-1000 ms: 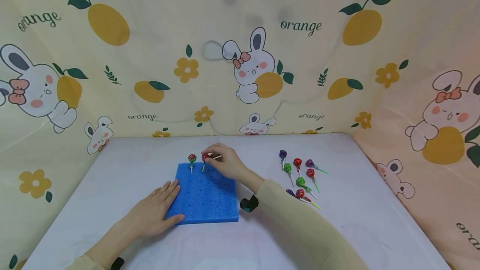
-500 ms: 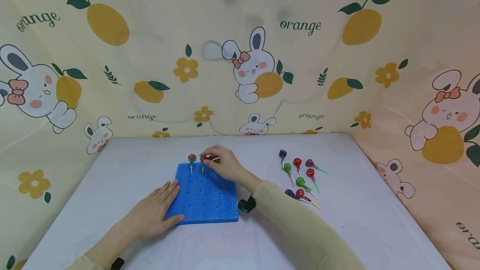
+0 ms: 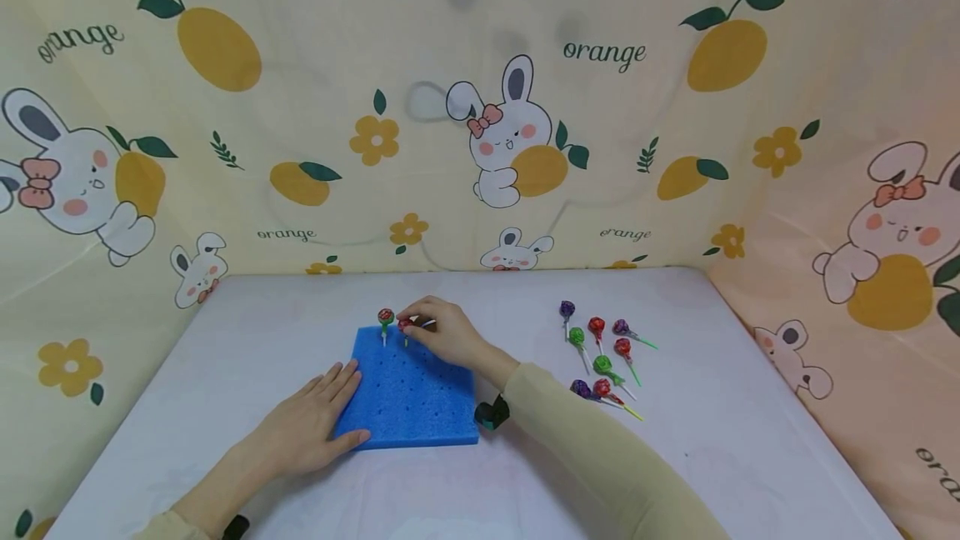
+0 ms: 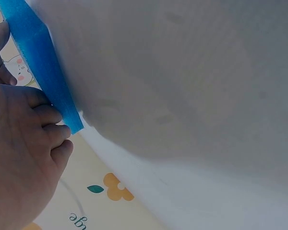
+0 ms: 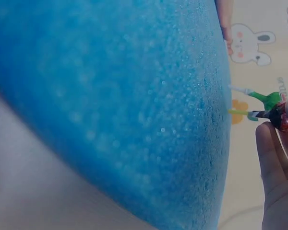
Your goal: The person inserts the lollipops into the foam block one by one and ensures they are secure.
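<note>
A blue foam block (image 3: 420, 407), dotted with small holes, lies on the white table. My left hand (image 3: 303, 419) rests against its left edge with fingers and thumb extended; the left wrist view shows the fingers touching the foam's side. Near the far edge my right hand (image 3: 450, 338) pinches the head of a red-wrapped lollipop (image 5: 280, 118) between thumb and fingers. Its yellow stick points down into the foam, head up. Just left of it stands a red-and-green lollipop (image 3: 386, 320) on a white stick, upright in the foam.
Several loose lollipops lie to the right on the table, among them a purple one (image 3: 567, 309), a green one (image 3: 602, 365) and a red one (image 3: 622, 347). A patterned cloth backdrop (image 3: 337, 73) rises behind and at both sides.
The right hand has moved slightly down and left with the red lollipop, and less of the yellow stick shows above the foam. The left hand has stayed put.
</note>
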Available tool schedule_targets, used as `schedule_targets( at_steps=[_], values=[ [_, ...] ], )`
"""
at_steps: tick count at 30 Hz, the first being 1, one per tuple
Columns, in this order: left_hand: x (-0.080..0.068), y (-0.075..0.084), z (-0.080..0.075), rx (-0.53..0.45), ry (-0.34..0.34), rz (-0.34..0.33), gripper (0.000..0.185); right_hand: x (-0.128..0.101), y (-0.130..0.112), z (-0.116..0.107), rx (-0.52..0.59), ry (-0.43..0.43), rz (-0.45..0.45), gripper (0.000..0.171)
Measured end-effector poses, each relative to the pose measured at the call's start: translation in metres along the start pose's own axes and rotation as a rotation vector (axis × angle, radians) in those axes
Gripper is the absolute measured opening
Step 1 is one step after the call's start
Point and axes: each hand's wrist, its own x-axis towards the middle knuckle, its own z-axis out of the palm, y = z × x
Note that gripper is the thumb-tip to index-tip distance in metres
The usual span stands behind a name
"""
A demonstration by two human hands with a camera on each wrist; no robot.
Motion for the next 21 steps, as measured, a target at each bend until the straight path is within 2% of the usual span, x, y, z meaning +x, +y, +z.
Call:
schedule_targets(
  at_steps=[11,21],
  values=[
    [0.0,0.002,-0.001,0.008,-0.003,0.003,0.092,-0.002,-0.001,-0.001,0.007,-0.006,-0.033,0.03],
    [0.001,0.001,-0.002,0.015,-0.018,-0.004,0.093,-0.008,-0.004,-0.013,-0.016,-0.002,-0.029,0.033]
  ],
)
